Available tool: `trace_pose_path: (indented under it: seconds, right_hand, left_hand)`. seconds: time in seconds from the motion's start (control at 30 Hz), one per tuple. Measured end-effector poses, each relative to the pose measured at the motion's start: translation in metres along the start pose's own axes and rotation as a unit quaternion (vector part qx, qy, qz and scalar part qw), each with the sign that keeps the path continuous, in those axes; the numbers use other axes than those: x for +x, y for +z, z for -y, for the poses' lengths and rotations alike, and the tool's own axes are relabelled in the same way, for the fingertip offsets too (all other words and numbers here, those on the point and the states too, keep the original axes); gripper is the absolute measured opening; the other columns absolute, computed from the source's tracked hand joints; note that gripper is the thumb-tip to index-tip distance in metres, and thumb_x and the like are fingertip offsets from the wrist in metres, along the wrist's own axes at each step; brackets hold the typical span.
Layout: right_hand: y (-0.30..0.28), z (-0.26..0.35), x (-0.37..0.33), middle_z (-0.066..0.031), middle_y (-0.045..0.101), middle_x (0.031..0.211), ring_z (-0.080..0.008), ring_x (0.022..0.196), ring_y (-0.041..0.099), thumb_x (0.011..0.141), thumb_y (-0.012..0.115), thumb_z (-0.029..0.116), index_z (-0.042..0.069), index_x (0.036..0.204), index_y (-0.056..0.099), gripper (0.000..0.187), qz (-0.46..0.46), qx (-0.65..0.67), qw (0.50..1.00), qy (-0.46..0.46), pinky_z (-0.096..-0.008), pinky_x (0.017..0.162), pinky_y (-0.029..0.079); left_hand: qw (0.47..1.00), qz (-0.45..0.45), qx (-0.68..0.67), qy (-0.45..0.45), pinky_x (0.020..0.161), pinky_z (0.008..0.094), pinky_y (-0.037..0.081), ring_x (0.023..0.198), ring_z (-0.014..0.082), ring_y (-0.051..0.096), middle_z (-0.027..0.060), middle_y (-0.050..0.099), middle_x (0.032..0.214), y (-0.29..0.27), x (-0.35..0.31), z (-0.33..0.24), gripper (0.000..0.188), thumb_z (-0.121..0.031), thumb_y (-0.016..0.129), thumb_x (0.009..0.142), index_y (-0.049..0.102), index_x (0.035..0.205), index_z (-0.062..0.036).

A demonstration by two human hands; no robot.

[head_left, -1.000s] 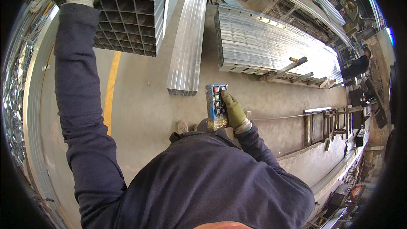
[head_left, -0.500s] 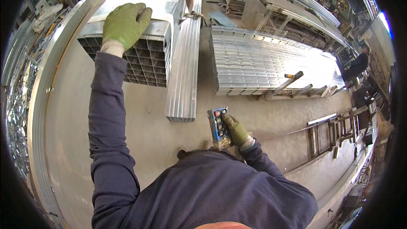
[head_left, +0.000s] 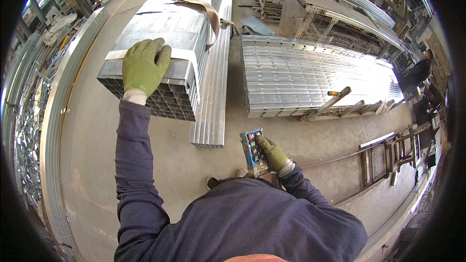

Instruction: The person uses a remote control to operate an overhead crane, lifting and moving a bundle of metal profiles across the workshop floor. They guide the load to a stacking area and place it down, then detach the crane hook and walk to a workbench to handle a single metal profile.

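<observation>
My left hand [head_left: 145, 68], in a green work glove, lies over the near top edge of a bundle of square metal tubes [head_left: 155, 29]. Its fingers are stretched out, with the thumb apart. A white band [head_left: 114, 55] wraps the bundle beside that hand, and the tubes' hollow ends face me. Farther back, a brown lifting strap [head_left: 213, 22] runs across the top and hangs down the right side. In front of my body, my right hand [head_left: 274, 155], gloved too, grips a blue remote control [head_left: 253, 151] with rows of buttons, its thumb lying at them.
Right of the bundle lies a narrow row of metal tubes [head_left: 211, 116]. A wide stack of shiny metal profiles [head_left: 291, 77] stands farther right, with support arms [head_left: 330, 103] along its near side. Long rails [head_left: 60, 111] run at the left. Another person [head_left: 420, 73] is at far right.
The bundle's near end has come closer to me, with my left hand still on it. The view has tilted slightly. My right hand keeps its grip on the remote control.
</observation>
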State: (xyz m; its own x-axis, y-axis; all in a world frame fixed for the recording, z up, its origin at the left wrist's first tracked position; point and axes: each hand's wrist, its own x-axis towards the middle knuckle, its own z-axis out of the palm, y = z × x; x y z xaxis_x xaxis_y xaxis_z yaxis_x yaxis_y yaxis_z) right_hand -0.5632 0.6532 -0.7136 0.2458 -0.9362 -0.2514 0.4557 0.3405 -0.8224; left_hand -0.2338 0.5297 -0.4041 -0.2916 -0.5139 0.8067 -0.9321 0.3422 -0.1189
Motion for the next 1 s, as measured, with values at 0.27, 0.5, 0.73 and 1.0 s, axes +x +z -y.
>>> trace_pose_path:
  seconds: [0.27,0.5,0.73,1.0]
  right_hand:
    - [-0.013,0.033,0.015,-0.0046,0.071,0.112,-0.0123,0.094,0.067,0.101,0.065,0.050,0.000,0.139,0.059,0.063,0.023,0.014,0.999,0.019,-0.0300,0.083,0.055]
    - [-0.012,0.078,0.021,-0.0047,0.070,0.114,-0.0117,0.093,0.067,0.098,0.067,0.055,-0.001,0.141,0.057,0.071,0.025,-0.002,0.999,0.030,-0.0294,0.080,0.057]
    - [0.003,0.110,0.036,-0.0046,0.071,0.111,-0.0124,0.090,0.069,0.099,0.066,0.054,-0.001,0.139,0.058,0.069,0.034,0.007,0.999,0.033,-0.0295,0.078,0.058]
    - [0.008,0.136,0.052,-0.0051,0.072,0.109,-0.0126,0.088,0.069,0.101,0.067,0.049,-0.001,0.138,0.060,0.063,0.043,0.034,0.998,0.040,-0.0295,0.077,0.058]
  left_hand:
    - [0.999,0.005,-0.036,-0.026,0.099,0.0473,0.049,0.109,0.0355,0.065,0.0161,0.073,0.110,0.004,0.010,-0.015,0.033,-0.031,0.067,0.096,0.075,0.112,-0.0036]
    - [0.998,0.035,-0.038,-0.037,0.096,0.0469,0.051,0.104,0.0355,0.067,0.0162,0.073,0.106,0.004,0.026,-0.030,0.030,-0.024,0.069,0.094,0.074,0.111,-0.0007]
    - [0.997,0.056,-0.047,-0.017,0.094,0.0471,0.051,0.101,0.0363,0.068,0.0170,0.074,0.103,-0.002,0.044,-0.035,0.026,-0.018,0.072,0.091,0.074,0.109,0.0008]
    - [0.995,0.075,-0.056,-0.019,0.097,0.0481,0.049,0.103,0.0375,0.067,0.0175,0.073,0.103,-0.003,0.060,-0.041,0.026,-0.018,0.072,0.091,0.074,0.108,0.0011]
